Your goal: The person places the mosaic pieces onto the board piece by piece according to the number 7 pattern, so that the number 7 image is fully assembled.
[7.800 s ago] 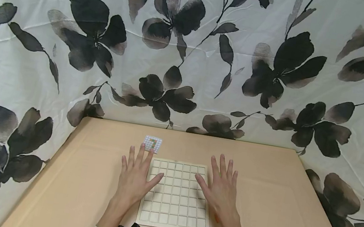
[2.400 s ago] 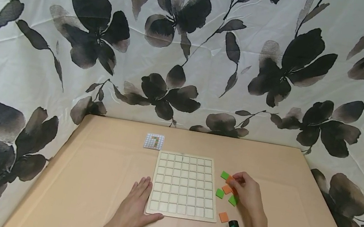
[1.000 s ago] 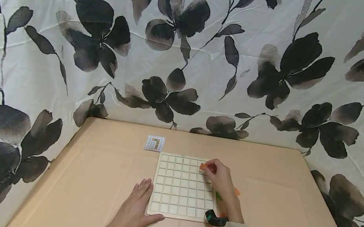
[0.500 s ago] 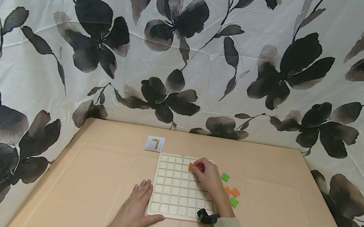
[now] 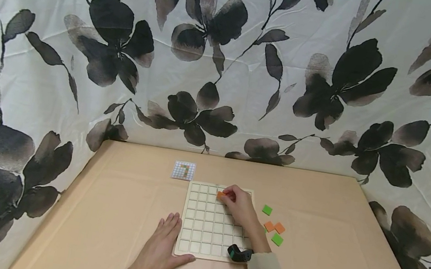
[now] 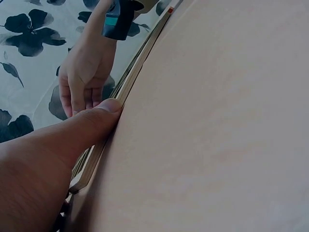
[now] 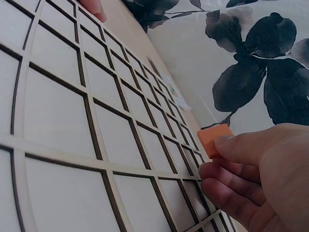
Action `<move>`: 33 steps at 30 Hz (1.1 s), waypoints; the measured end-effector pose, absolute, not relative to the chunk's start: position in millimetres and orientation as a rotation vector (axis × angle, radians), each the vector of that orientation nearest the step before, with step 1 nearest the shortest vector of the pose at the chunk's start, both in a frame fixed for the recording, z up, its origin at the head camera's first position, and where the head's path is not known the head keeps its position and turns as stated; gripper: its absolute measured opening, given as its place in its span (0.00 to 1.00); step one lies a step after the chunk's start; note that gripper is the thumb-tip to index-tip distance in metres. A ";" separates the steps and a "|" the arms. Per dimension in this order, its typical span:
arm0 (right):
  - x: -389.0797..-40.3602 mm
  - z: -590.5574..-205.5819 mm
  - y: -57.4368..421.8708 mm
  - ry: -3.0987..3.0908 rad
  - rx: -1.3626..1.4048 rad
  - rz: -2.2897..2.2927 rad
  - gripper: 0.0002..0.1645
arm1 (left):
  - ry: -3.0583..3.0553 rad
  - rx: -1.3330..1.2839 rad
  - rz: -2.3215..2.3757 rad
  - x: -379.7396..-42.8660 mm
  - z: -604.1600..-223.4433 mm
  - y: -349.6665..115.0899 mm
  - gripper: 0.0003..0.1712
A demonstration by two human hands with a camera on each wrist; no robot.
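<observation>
A pale grid board (image 5: 196, 235) lies on the table, its square cells bare where they show. My right hand (image 5: 241, 209) is over the board's far rows, pinching an orange square tile (image 5: 220, 195) between thumb and fingers. In the right wrist view the tile (image 7: 215, 140) is held tilted above the grid, the other fingers bent beneath. My left hand (image 5: 158, 240) rests at the board's near left corner, fingers straight along the left side. Its thumb (image 6: 108, 106) touches the near edge in the left wrist view.
Right of the board lie loose tiles: a green one (image 5: 267, 210), two orange ones, and another green tile (image 5: 277, 239); my right forearm partly covers one more. A small printed grid card (image 5: 183, 170) with a coloured pattern lies beyond the board's far left corner. A floral cloth (image 5: 227, 61) hangs behind the table.
My right hand took the orange tile from the loose ones and has carried it leftward over the board's far rows. From lying over the board's left side, my left hand moved to its near left corner.
</observation>
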State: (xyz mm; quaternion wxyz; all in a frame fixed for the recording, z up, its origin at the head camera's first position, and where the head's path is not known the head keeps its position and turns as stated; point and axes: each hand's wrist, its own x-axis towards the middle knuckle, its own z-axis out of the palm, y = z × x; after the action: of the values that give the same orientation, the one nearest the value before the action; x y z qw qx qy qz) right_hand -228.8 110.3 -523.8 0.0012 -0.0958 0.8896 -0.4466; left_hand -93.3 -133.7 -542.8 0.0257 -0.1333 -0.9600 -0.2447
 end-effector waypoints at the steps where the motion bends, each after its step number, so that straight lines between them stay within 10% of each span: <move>1: -228.8 -523.8 109.5 2.791 -0.303 -1.402 0.06 | -2.967 -0.413 -0.756 -93.2 -543.1 -133.8 0.63; 33: -233.0 -538.6 86.4 2.818 -0.362 -1.347 0.06 | -2.956 -0.442 -0.750 -95.1 -544.8 -135.1 0.64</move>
State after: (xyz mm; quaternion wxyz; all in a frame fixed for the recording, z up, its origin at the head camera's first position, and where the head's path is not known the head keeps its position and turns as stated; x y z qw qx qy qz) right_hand -233.0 86.4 -538.6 -0.0014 -0.1150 0.8963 -0.4283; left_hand -95.1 -135.1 -544.8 0.0301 -0.1433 -0.9588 -0.2434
